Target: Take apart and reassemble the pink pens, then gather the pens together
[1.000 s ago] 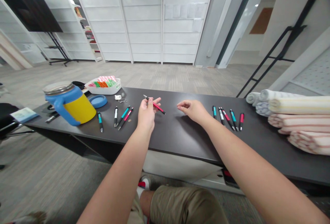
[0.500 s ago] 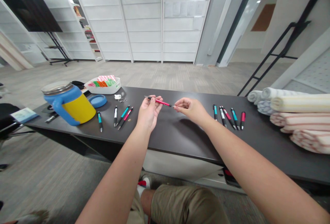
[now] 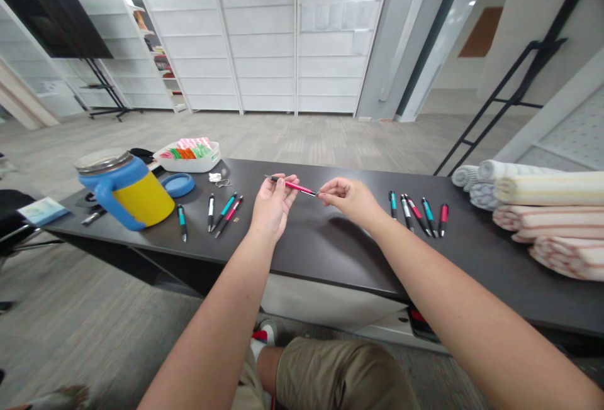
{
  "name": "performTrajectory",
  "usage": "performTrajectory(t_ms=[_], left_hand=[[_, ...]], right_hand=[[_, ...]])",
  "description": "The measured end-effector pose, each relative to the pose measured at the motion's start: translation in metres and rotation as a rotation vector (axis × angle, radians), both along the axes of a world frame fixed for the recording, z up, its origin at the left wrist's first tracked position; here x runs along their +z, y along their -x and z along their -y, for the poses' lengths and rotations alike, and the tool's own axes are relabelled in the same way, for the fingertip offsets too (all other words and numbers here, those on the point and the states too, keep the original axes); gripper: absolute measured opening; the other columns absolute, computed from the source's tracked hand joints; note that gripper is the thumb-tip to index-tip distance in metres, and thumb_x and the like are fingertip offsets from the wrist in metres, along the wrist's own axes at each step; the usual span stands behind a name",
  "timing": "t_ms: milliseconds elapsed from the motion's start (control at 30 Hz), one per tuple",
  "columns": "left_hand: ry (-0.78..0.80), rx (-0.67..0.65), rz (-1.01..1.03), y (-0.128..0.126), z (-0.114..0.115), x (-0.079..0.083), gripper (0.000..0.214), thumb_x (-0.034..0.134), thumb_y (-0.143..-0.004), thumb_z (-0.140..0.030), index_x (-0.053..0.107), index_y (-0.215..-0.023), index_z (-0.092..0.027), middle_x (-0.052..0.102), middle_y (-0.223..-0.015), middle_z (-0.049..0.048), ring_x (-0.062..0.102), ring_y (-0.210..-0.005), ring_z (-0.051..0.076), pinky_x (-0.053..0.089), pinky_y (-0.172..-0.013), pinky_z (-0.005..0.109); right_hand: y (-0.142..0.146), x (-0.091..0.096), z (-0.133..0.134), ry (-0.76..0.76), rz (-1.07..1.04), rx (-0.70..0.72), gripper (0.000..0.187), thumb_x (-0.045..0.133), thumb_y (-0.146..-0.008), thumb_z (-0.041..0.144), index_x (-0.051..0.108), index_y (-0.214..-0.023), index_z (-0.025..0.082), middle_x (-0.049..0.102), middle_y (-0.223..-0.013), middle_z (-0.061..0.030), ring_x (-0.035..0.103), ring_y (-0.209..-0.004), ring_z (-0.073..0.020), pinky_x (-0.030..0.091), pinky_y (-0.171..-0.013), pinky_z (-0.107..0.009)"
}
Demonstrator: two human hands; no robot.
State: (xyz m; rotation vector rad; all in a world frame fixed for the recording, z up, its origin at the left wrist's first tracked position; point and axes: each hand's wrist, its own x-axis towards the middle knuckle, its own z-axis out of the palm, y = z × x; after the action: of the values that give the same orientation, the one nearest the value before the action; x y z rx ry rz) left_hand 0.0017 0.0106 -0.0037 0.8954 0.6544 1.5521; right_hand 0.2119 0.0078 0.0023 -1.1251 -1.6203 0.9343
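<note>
Closest to us, below the counter's near edge, are our khaki shorts point(image 3: 325, 375) and a white sneaker with red on it point(image 3: 264, 337). Both our arms reach out over the dark counter point(image 3: 330, 253). Our left hand point(image 3: 272, 205) is curled around a slim red-and-black pen point(image 3: 292, 187), gripping it between fingers and thumb, and the pen lies nearly level above the counter. Our right hand point(image 3: 349, 201) is pinched at the pen's pointed end, its fingertips point(image 3: 324, 192) meeting the tip.

To the left on the counter, four pens point(image 3: 224, 212) lie apart from our hands, with a blue-and-yellow insulated jug point(image 3: 125, 193) beyond them and its round blue lid point(image 3: 178, 185) beside it. A small white item with a thin wire loop point(image 3: 215, 177) lies near the far edge, next to a white tray of colourful packets point(image 3: 186, 157). To the right, five more pens point(image 3: 415, 215) lie side by side, just short of stacked, rolled striped towels point(image 3: 550, 221). Far off across the carpet stand white shelving panels point(image 3: 262, 39).
</note>
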Motion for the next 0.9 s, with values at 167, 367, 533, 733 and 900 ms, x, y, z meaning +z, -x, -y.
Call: performTrajectory(t_ms=[167,367,533,733,900], left_hand=[[-0.007,0.005,-0.014,-0.0002,0.0006,0.0003,0.017,0.064,-0.099,-0.030,0.051,-0.108,-0.023,0.074,-0.123,0.0105,0.072,-0.118,0.019,0.050,-0.112,0.046],[0.000,-0.044,0.107,-0.0010,0.0021,0.0016,0.017,0.069,-0.096,-0.024,0.055,-0.105,-0.021,0.076,-0.113,0.0079,0.074,-0.111,0.019,0.049,-0.114,0.045],[-0.009,-0.096,0.145,-0.0015,0.0047,0.0034,0.019,0.074,-0.093,-0.022,0.058,-0.103,-0.020,0.077,-0.114,0.0092,0.074,-0.113,0.021,0.047,-0.115,0.045],[-0.016,-0.088,0.143,-0.0015,0.0058,0.0043,0.019,0.075,-0.093,-0.022,0.059,-0.104,-0.020,0.077,-0.115,0.0086,0.074,-0.113,0.020,0.048,-0.114,0.044],[0.002,-0.065,0.164,-0.0007,0.0042,0.0043,0.019,0.075,-0.092,-0.022,0.059,-0.103,-0.020,0.078,-0.112,0.0083,0.075,-0.111,0.020,0.048,-0.114,0.044]], right_hand=[[-0.0001,0.0004,0.0003,-0.001,0.011,0.001,0.037,0.084,-0.078,0.051,0.072,-0.095,0.020,0.078,-0.080,-0.0046,0.075,-0.073,-0.0205,0.056,-0.073,-0.033],[0.0009,-0.0001,0.0004,-0.001,0.013,-0.006,0.039,0.084,-0.078,0.053,0.072,-0.095,0.020,0.078,-0.077,-0.0038,0.074,-0.070,-0.0198,0.055,-0.069,-0.031],[0.0014,0.0004,0.0005,0.024,-0.028,-0.002,0.040,0.081,-0.081,0.056,0.072,-0.095,0.020,0.082,-0.091,-0.0077,0.073,-0.067,-0.0169,0.056,-0.069,-0.030],[0.0024,0.0043,0.0022,0.054,-0.016,0.006,0.044,0.075,-0.085,0.062,0.071,-0.092,0.019,0.082,-0.091,-0.0101,0.071,-0.065,-0.0166,0.057,-0.067,-0.032],[0.0016,0.0029,0.0033,0.021,0.009,0.052,0.036,0.079,-0.085,0.051,0.072,-0.099,0.019,0.082,-0.096,-0.0090,0.072,-0.072,-0.0168,0.058,-0.072,-0.031]])
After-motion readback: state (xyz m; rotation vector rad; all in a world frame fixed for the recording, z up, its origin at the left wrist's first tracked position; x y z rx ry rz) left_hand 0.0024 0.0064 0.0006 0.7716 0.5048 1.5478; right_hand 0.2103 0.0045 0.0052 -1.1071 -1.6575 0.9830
